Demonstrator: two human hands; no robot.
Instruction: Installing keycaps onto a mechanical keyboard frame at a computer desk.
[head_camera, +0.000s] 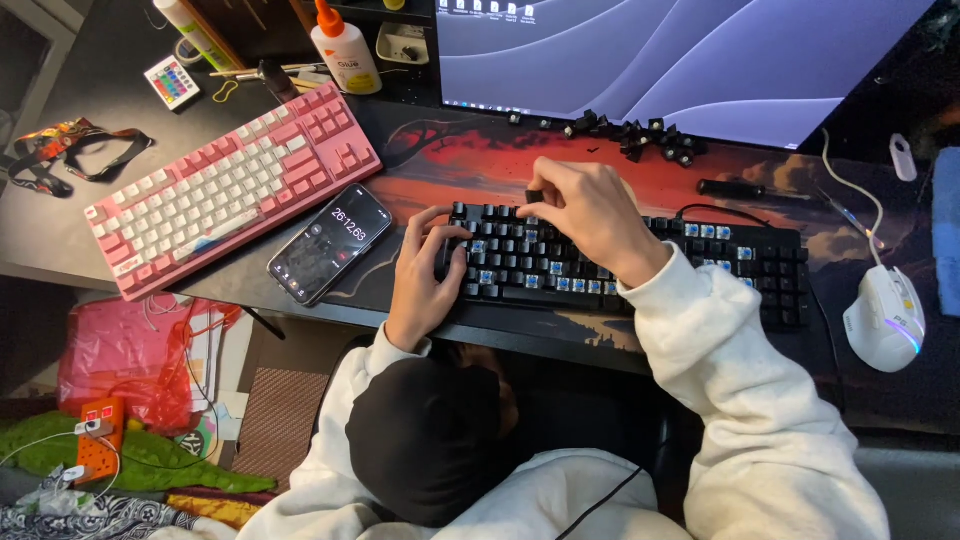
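A black mechanical keyboard (770, 262) lies on the red desk mat, with several keycaps off and blue switches showing. My left hand (425, 280) rests on the keyboard's left end, fingers curled over its edge keys. Over the upper middle rows, my right hand (595, 215) pinches a small black keycap (535, 197) between thumb and fingertips. A heap of loose black keycaps (645, 137) lies by the monitor's foot, beyond the keyboard.
A pink and white keyboard (235, 185) sits at an angle on the left, a phone (330, 243) with a lit screen beside it. A white mouse (885, 318) is at the right. A monitor (690, 55), glue bottle (343, 45) and small remote (172, 82) stand behind.
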